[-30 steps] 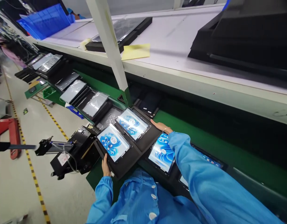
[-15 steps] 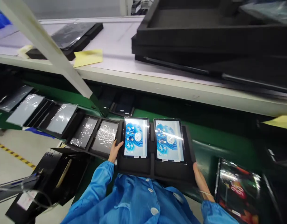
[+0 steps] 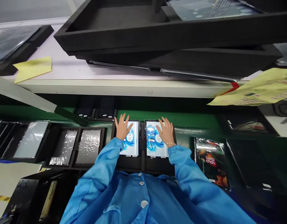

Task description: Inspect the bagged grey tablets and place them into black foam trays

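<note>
A black foam tray lies on the green belt in front of me and holds two lit tablets side by side. My left hand rests flat with spread fingers on the left tablet, which shows a clock on a blue swirl. My right hand lies flat, fingers spread, on the right tablet. Neither hand grips anything. Blue sleeves cover both arms.
To the left sits another black tray with two plastic-wrapped tablets, and more trays beyond. A lit tablet in wrap lies to the right. A white shelf overhead carries stacked black trays and yellow papers.
The tray swung from my left to straight ahead and was set on the belt. Both hands left its edges and now lie flat on the two screens.
</note>
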A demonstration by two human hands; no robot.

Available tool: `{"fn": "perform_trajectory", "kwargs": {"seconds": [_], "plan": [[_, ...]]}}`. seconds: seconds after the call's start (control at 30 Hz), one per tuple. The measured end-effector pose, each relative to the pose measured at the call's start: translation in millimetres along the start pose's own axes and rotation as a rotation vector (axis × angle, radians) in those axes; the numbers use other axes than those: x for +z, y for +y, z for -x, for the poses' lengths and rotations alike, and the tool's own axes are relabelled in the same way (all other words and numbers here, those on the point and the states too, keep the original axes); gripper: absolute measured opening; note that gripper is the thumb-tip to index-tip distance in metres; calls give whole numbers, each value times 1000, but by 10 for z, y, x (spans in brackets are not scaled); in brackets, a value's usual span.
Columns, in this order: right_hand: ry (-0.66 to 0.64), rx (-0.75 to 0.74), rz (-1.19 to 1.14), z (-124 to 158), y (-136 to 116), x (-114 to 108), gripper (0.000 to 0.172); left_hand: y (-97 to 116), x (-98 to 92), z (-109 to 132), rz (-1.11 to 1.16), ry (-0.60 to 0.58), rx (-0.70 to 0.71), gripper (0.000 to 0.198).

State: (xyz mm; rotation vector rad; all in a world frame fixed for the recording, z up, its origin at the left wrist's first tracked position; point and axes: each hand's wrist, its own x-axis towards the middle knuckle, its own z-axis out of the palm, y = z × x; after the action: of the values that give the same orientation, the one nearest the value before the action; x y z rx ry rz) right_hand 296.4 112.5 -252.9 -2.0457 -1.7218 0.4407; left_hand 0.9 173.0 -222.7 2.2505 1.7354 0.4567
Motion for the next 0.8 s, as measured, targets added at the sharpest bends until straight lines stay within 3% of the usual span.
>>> {"fn": "perform_trajectory", "kwargs": {"seconds": [0.1,0.23,0.33,0.43,0.5,0.6,0.7,0.8], "plan": [[-57,-97,22,-230,-134,129,54,147,131,-120,-61,-34,40,51],[-78,-125,36,7,-143,147,58,182,175,142,-106,-50,38,52],[-69,-112,20,159,-123,18,61,143,44,274,-134,-42,38,56],[-53,-81,-18,42,-159,-129,65,31,-164,98,-167,41,12,60],[-71,-68,-63,-162,-241,-165,63,-122,-297,-166,-172,112,-42,58],[-162,-62,-172,-558,-479,-58,53,-515,-461,-590,-156,187,-269,52],[-310,-11,-314,-996,-857,244,43,-1048,-583,-835,-143,246,-538,53],[-488,135,-464,-1392,-1346,666,37,-1548,-624,-842,-98,284,-774,50]]}}
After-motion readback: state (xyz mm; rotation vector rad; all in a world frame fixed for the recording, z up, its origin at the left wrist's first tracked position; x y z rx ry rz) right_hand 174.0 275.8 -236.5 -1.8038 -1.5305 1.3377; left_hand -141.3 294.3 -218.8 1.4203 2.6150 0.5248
